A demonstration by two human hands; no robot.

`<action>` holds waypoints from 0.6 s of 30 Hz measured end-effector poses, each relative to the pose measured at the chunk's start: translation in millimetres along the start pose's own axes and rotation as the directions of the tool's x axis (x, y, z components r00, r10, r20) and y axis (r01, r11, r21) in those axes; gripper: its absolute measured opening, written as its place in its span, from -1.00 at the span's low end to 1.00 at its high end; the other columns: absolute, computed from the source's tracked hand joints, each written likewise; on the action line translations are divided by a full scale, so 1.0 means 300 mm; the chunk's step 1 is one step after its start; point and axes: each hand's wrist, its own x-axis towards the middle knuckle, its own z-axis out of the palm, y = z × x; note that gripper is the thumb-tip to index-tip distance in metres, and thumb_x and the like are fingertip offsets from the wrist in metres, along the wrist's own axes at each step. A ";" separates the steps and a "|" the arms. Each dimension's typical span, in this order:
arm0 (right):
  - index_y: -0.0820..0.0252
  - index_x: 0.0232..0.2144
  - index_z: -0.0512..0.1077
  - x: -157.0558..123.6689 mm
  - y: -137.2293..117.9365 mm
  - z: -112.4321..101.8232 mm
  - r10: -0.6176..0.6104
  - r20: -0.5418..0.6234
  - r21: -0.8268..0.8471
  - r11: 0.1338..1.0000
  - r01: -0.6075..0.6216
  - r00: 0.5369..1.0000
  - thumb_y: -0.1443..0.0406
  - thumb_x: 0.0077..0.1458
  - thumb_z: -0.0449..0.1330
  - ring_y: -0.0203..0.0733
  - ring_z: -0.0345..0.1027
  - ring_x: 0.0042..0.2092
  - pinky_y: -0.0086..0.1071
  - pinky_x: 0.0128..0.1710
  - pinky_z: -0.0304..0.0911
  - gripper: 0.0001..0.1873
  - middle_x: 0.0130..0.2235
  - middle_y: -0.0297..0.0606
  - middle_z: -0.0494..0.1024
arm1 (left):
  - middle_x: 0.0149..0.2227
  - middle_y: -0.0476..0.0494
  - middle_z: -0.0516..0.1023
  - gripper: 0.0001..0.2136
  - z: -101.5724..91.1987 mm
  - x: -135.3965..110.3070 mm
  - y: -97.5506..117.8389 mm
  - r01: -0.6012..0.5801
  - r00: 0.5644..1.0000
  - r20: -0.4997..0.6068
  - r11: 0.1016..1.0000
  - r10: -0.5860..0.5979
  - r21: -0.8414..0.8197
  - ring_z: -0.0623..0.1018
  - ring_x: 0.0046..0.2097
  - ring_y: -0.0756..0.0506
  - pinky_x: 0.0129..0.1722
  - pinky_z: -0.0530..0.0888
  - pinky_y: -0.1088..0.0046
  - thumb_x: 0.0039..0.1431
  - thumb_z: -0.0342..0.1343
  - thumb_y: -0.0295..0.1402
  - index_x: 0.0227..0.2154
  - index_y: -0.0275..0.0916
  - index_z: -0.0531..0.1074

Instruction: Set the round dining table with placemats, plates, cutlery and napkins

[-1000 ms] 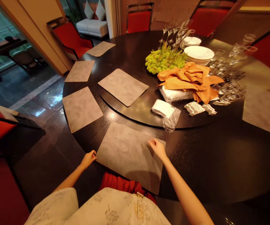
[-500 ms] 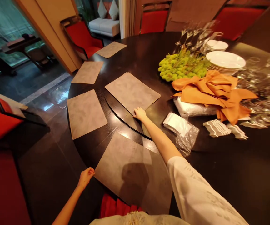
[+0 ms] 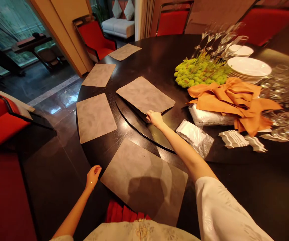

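The right hand (image 3: 154,117) is gripping the near corner of the placemat stack (image 3: 144,94), its fingers closing narrowly on the edge. That corner is sitting slightly up from the turntable (image 3: 156,135), a dark gap showing below it to the hand's left. Whether the fingers are pinching one mat or several, I cannot tell. The stack is lying mostly beyond the right hand.

The left hand (image 3: 93,176) is hovering with fingers loosely curling, just beside the left corner of the near mat (image 3: 134,164); its palm side is hidden, so I cannot tell how tightly it is closing. The near mat is lying between this hand and the right forearm, flat on the table (image 3: 247,194). Beyond the left hand, the side mat (image 3: 96,117) is resting along the table's edge.

To the right hand's right, a white packet (image 3: 192,132) is lying near the forearm, and orange napkins (image 3: 231,95) are spreading farther out.

The step in hand seems to be picking up at the stack's corner. From this grip, the next move appears to be calling for a firm pinch, a clean parting from anything underneath, and clearance from the packet.
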 end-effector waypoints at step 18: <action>0.14 -0.25 0.42 -1.588 -0.148 -0.023 0.452 -0.005 0.606 0.711 -0.356 0.892 0.21 0.15 -0.07 -0.29 0.37 -0.41 -0.50 -0.38 0.16 -0.71 -0.40 -0.28 0.52 | -0.42 -0.22 0.50 -0.91 0.217 -0.092 0.338 0.604 0.743 0.583 0.706 -0.330 -0.370 0.55 -0.34 -0.05 -0.27 0.52 0.45 0.11 0.01 -0.46 -0.41 -0.37 0.37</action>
